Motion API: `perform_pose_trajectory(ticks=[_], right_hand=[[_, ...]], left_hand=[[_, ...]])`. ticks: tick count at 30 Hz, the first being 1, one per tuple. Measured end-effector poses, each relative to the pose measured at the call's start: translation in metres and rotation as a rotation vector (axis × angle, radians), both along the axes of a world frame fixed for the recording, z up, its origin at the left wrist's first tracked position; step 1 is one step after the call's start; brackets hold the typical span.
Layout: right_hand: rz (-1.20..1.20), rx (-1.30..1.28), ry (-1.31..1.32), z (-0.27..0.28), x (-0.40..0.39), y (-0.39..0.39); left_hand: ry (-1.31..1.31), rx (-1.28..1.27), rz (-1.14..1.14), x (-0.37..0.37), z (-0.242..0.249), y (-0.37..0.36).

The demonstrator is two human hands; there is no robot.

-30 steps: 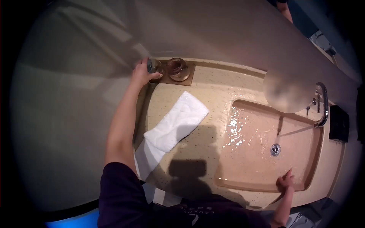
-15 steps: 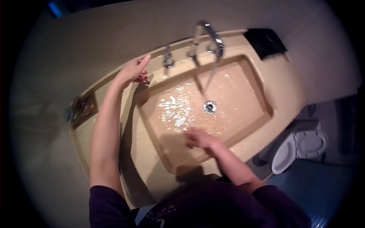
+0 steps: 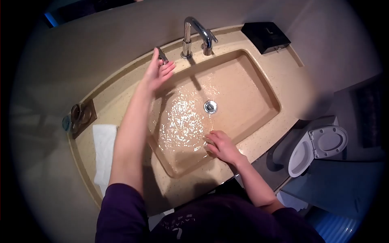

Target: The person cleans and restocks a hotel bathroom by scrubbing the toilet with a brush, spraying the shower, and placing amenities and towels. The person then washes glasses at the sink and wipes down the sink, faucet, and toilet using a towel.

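At the back of the counter my left hand (image 3: pixel 157 73) is at a chrome faucet handle (image 3: pixel 162 55). The handle lies between its thumb and loosely bent fingers. My right hand (image 3: pixel 223 148) hangs over the front part of the beige sink (image 3: pixel 247 93), fingers apart and nothing in them. Shallow rippling water (image 3: pixel 182 117) covers the left part of the basin, and the round metal drain (image 3: pixel 210 107) sits near the middle. The curved chrome spout (image 3: pixel 198 27) arches over the back rim. No stream shows below it.
A white folded towel (image 3: pixel 104 152) lies on the left of the counter, near a brown tray (image 3: pixel 87 117) with cups. A black box (image 3: pixel 266 37) stands at the back right. A toilet (image 3: pixel 308 152) with its lid raised is on the floor to the right.
My left hand has moved onto the faucet handle. The stream from the spout has stopped. My right hand has shifted slightly right, and the view has turned, bringing the towel into sight.
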State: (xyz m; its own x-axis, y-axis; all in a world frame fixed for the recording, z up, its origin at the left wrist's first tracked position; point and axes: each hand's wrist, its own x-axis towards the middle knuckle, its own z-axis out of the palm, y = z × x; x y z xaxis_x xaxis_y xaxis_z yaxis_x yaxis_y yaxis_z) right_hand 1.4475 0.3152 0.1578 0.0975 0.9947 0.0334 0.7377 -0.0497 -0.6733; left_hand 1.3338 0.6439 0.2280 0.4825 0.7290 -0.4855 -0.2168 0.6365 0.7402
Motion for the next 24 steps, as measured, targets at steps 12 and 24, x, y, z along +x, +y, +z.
perform_pose_trajectory(ticks=[12, 24], right_hand=[[0.139, 0.244, 0.163, 0.018, 0.004, -0.038], [0.026, -0.053, 0.936, 0.052, -0.026, -0.215]], left_hand=[[1.674, 0.853, -0.007, -0.344, -0.055, -0.229], [0.668, 0.837, -0.238, -0.088, 0.032, -0.493]])
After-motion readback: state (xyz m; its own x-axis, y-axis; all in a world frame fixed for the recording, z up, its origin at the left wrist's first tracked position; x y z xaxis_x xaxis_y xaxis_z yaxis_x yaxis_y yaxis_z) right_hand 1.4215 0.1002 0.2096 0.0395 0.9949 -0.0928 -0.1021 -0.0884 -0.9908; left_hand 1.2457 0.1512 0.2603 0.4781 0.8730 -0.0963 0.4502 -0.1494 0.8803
